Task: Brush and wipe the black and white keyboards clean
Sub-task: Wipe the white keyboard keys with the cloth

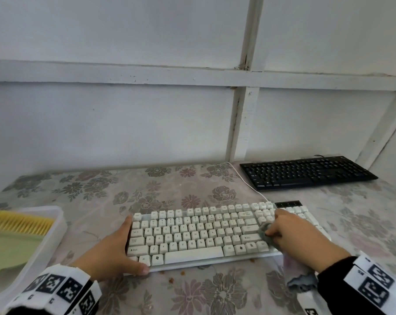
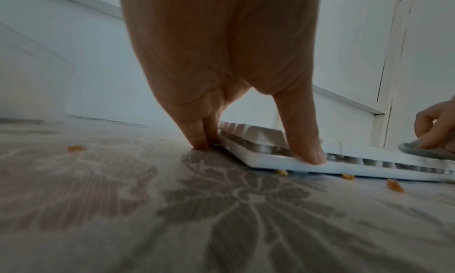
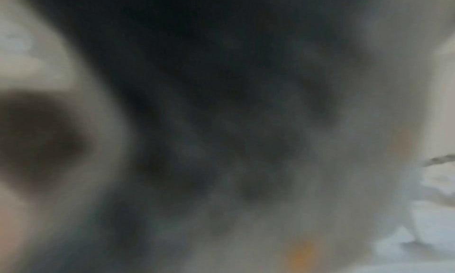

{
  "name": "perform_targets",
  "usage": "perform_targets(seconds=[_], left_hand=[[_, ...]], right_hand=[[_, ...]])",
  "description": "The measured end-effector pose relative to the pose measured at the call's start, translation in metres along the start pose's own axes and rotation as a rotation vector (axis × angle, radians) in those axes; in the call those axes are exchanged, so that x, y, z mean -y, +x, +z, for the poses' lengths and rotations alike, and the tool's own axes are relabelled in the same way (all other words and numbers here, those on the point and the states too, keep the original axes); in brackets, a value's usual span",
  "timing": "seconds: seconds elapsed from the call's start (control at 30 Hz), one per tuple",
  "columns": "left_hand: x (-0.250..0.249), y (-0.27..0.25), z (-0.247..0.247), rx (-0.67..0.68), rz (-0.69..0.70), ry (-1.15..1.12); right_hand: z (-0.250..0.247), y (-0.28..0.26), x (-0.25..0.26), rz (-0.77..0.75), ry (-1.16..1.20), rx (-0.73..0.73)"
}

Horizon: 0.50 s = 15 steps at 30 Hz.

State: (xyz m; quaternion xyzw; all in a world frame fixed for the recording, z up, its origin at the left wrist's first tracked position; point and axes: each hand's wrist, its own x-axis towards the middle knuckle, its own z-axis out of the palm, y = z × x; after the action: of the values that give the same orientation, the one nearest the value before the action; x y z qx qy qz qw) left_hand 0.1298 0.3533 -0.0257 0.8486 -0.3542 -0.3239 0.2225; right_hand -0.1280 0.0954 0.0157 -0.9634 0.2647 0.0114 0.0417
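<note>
The white keyboard (image 1: 199, 235) lies on the flowered tablecloth in front of me. My left hand (image 1: 126, 244) braces its left end. Straight fingers (image 2: 197, 135) stand against the side edge and the thumb (image 2: 307, 146) presses on the front rim. My right hand (image 1: 275, 231) grips a bunched grey cloth (image 1: 263, 230) and presses it onto the keys at the right part of the white keyboard. A tail of the cloth hangs under the right wrist. The black keyboard (image 1: 306, 172) lies at the back right, untouched. The right wrist view is a dark blur.
A clear plastic tray (image 1: 56, 226) at the left holds a green dustpan (image 1: 8, 248) and a yellow-bristled brush (image 1: 21, 221). Orange crumbs (image 1: 170, 280) lie on the cloth along the white keyboard's front edge. A white wall stands close behind the table.
</note>
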Motion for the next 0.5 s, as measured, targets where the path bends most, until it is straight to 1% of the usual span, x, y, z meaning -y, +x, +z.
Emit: perform_targets(seconds=[0.1,0.2,0.3,0.37,0.5], left_hand=[[-0.001,-0.001,0.000,0.012,-0.007,0.009],[-0.002,-0.001,0.002,-0.011,-0.019,-0.001],[-0.001,0.000,0.002,-0.008,-0.012,-0.011],[0.000,0.001,0.001,0.002,0.008,-0.009],[0.002,0.003,0.001,0.002,0.025,-0.004]], right_hand=[[-0.003,0.001,-0.002,-0.010,0.035,-0.011],[-0.001,0.004,0.011,-0.075,0.150,-0.037],[0.007,0.005,0.019,-0.119,0.150,-0.013],[0.010,0.005,0.014,-0.088,0.116,0.001],[0.004,0.000,-0.014,0.049,-0.004,0.003]])
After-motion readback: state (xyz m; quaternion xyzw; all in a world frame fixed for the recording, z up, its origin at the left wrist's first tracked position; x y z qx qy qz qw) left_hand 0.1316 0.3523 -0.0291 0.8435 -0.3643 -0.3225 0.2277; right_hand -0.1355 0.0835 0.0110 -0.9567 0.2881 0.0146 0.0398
